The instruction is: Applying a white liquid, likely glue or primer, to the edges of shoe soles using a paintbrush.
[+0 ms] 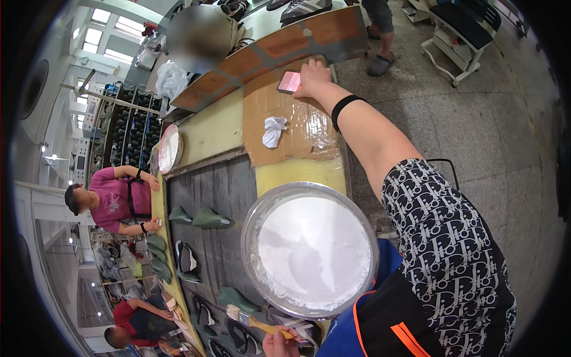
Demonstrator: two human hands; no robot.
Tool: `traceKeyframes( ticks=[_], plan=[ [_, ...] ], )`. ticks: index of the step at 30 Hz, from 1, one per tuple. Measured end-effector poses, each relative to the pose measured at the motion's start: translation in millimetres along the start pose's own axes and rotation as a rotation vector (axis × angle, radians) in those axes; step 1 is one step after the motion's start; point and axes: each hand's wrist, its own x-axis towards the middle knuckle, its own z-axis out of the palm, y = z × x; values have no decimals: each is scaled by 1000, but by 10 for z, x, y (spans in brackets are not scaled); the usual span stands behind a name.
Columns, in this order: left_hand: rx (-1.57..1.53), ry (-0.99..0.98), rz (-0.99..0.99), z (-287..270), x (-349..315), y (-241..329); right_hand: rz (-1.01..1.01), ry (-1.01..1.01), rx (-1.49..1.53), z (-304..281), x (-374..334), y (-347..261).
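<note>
My left hand, at the lower edge, is closed round the yellow handle of a brush with pale bristles. The brush points over shoe parts and a green shoe last. My right arm reaches to the top, where my right hand grips the edge of a phone with a lit screen, over brown cardboard. A crumpled white cloth lies on that cardboard. Between my arms stands a wide metal basin holding white paste or liquid.
Several green lasts and dark uppers sit on the grey conveyor surface. A pink-rimmed bowl stands by the yellow edge. Two people work across the line. A wooden-sided bench with shoes borders the top.
</note>
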Motion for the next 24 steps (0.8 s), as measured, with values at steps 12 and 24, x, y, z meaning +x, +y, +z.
traceKeyframes(
  ticks=[12,24],
  plan=[
    [-39,-74,7,-33,29,-32,18,177,172,-9,-58,234],
    [-68,-221,45,32,-100,56,74,219,896,-270,-1767,1439]
  ],
)
